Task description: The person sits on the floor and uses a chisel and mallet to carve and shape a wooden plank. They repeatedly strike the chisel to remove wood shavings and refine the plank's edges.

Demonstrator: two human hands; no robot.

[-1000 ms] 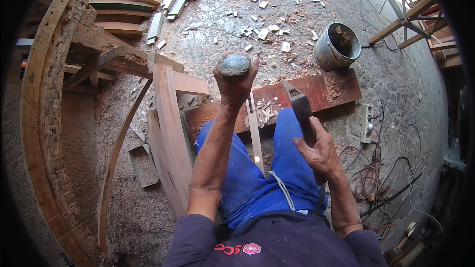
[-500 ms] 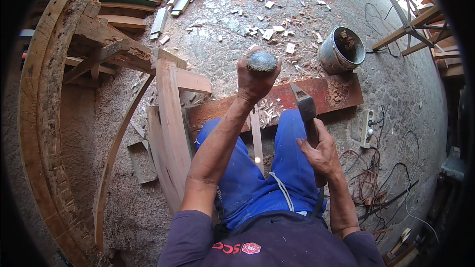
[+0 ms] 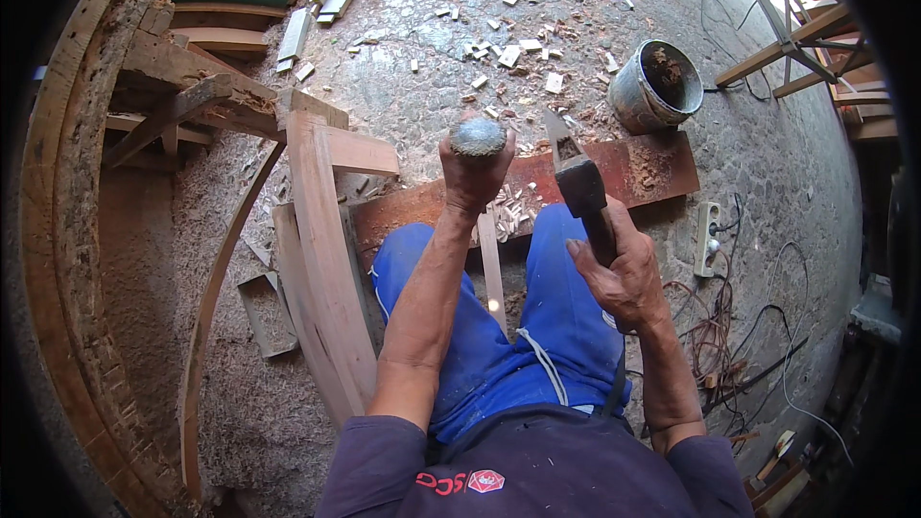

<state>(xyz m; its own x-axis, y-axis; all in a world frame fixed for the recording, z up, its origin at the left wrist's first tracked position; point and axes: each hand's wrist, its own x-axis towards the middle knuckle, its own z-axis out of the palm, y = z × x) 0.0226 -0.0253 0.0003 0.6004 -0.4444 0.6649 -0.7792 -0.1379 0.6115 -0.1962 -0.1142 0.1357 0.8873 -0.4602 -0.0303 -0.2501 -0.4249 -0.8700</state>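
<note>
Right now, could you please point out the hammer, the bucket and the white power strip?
Hammer (image 3: 581,188): head camera view, on its dark metal head.
Bucket (image 3: 629,96): head camera view, on its outer wall.
White power strip (image 3: 706,230): head camera view, on its casing.

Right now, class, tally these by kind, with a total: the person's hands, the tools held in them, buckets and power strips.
Hands: 2 (left hand, right hand)
Held tools: 2 (round-ended tool, hammer)
Buckets: 1 (metallic-grey bucket)
Power strips: 1 (white power strip)
Total: 6
</note>
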